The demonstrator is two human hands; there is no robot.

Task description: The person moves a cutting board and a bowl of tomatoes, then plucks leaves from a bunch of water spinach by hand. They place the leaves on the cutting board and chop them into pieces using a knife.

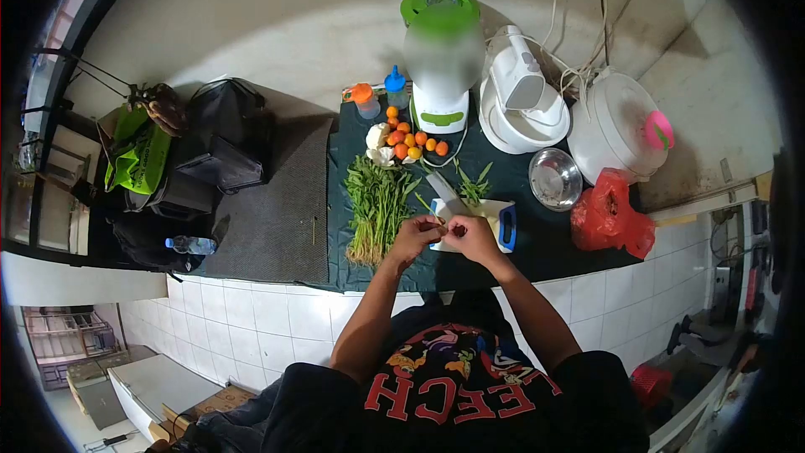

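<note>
Head view: left hand [417, 237] and right hand [473, 240] meet at board [501, 216] – fingers narrow, tips close together. Stem [425, 202] runs to fingertips; which hand grips it, cannot tell. Knife [447, 192] lies just beyond hands, partly over board. Greens [369, 205] piled left of board – loose leaves [474, 188] beyond it, tomatoes [400, 151] beyond greens.

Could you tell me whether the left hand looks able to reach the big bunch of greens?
Probably yes: the left hand is just beside the big bunch of greens, and nothing visible stands between them.
</note>
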